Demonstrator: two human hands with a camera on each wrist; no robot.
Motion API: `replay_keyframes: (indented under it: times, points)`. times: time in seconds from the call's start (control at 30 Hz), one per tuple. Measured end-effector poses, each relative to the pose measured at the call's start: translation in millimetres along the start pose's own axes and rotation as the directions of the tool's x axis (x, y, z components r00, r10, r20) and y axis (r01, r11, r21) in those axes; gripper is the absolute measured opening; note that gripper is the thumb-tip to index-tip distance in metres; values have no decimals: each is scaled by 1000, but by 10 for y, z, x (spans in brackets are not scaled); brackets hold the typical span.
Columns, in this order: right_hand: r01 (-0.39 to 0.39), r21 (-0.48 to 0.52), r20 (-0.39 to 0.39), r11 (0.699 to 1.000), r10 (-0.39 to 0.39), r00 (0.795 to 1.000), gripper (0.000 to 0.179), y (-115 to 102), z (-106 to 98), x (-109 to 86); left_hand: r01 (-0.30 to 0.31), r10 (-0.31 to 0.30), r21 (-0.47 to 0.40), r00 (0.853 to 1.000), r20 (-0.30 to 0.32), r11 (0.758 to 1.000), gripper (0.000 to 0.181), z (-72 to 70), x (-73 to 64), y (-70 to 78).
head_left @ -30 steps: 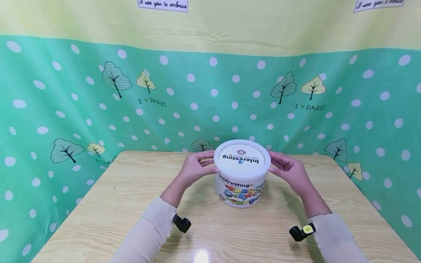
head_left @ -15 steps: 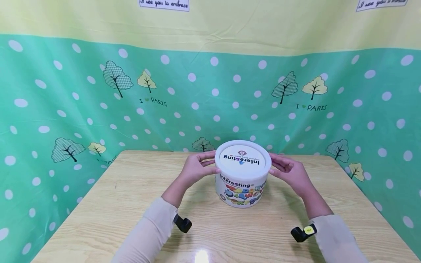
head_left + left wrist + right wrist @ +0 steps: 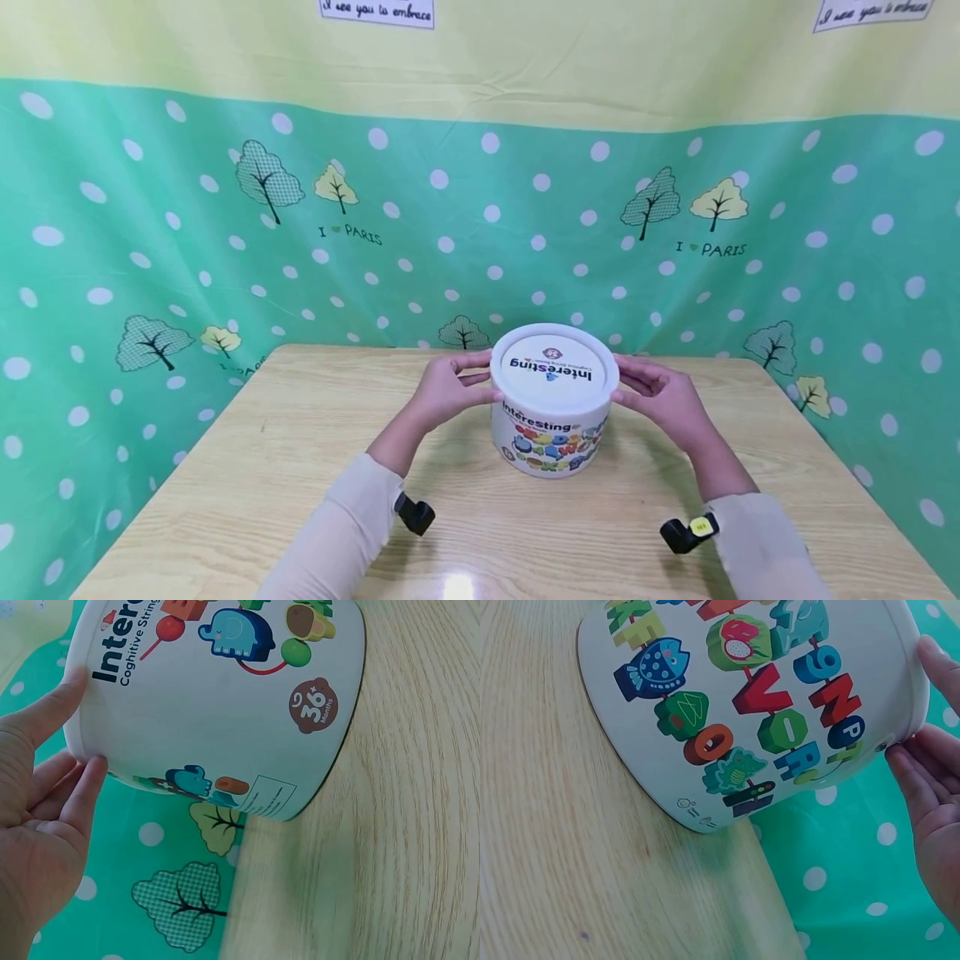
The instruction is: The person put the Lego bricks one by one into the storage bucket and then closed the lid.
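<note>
A round white tub (image 3: 551, 450), printed with colourful beads and the word "Interesting", stands upright on the wooden table. Its white lid (image 3: 555, 393) is seated on top. At the lid's left side my left hand (image 3: 447, 390) grips the rim, thumb towards me and fingers towards the back. My right hand (image 3: 663, 398) grips the opposite side of the rim in the same way. In the left wrist view, the left thumb (image 3: 64, 701) lies against the lid's edge, fingers spread round it. The right wrist view shows the right fingertips under the lid's rim (image 3: 919, 690).
The pale wooden table (image 3: 322, 450) stretches out on both sides of the tub. Behind it hangs a green and yellow curtain (image 3: 390, 275) with white dots and printed trees, close to the table's back edge. Small black wrist cameras (image 3: 414, 513) sit on both sleeves.
</note>
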State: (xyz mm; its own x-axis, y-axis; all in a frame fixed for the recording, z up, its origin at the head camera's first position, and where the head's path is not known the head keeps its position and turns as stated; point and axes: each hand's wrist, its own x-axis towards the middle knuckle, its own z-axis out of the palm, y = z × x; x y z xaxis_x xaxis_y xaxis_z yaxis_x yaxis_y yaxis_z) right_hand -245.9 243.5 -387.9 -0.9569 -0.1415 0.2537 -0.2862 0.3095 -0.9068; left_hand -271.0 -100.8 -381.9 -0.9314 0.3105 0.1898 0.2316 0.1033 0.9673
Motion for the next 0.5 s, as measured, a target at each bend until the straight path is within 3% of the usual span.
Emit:
replay_keyframes:
  times: [0.33,0.5]
  points:
    - [-15,-13,20,1000,15,1000,67,-33,-8,4,-19,20,32,1000,-14,999,63,0,-5,-13]
    - [11,29,31,1000,-12,999,63,-32,-8,3,-6,6,4,1000,-15,1000,61,5,-10,-12]
